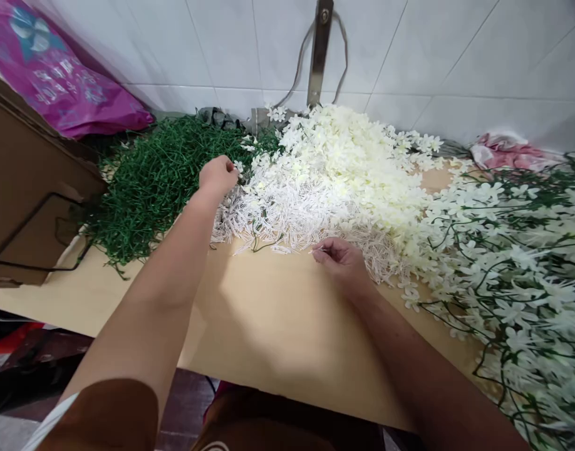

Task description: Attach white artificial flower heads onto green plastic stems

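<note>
My left hand reaches out between a heap of green plastic stems and the white pieces. Its fingers are curled closed at the tips; a small white blossom shows beside them, and I cannot make out what they hold. My right hand is low over the near edge of a pile of thin white stamen pieces, with thumb and forefinger pinched on one thin white piece. Behind that pile rises a heap of cream-white artificial petals. A loose green stem lies at the front of the stamen pile.
Assembled white flower sprays with green stems cover the right side. A cardboard box with a black wire frame stands at left, under a purple plastic bag. A pink-and-white bundle lies by the tiled wall. The wooden table ends close to my body.
</note>
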### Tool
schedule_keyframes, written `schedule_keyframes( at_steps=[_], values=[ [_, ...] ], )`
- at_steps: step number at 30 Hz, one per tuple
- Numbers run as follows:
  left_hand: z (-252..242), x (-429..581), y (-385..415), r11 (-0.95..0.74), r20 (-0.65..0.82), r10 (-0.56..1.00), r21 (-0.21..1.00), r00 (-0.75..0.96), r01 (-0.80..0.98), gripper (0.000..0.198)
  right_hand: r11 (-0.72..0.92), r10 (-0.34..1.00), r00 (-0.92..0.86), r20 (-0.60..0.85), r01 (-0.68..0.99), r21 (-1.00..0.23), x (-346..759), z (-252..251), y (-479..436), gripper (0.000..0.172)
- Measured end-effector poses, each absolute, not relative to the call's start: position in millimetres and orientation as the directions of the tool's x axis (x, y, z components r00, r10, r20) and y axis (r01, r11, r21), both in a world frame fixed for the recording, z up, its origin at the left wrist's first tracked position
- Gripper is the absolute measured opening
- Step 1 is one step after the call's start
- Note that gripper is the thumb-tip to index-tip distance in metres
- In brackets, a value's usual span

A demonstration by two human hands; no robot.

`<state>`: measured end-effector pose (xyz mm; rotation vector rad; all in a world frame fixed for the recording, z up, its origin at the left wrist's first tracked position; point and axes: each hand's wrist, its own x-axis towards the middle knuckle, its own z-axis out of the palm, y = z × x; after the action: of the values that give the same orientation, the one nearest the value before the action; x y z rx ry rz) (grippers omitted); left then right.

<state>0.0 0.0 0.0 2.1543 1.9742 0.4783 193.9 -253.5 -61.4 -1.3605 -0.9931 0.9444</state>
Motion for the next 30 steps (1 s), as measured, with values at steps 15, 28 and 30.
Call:
schedule_keyframes(
  at_steps=[15,28,30],
  values=[
    [-1,46,-146,-0.311,0.013,0.871,0.790,0.492,0.529,0.014,0.387,0.785,0.383,0.487,0.310,-0.868,181,-38,-260,0.003],
    [-15,46,-197,-0.399,0.064,0.827,0.767,0.559,0.502,0.023,0.233,0.849,0.406,0.338,0.286,-0.930,182,-50,-264,0.007],
    [-14,45,-198,-0.407,0.069,0.834,0.746,0.547,0.527,0.025,0.230,0.859,0.388,0.334,0.291,-0.929,181,-51,-264,0.007]
  ],
)
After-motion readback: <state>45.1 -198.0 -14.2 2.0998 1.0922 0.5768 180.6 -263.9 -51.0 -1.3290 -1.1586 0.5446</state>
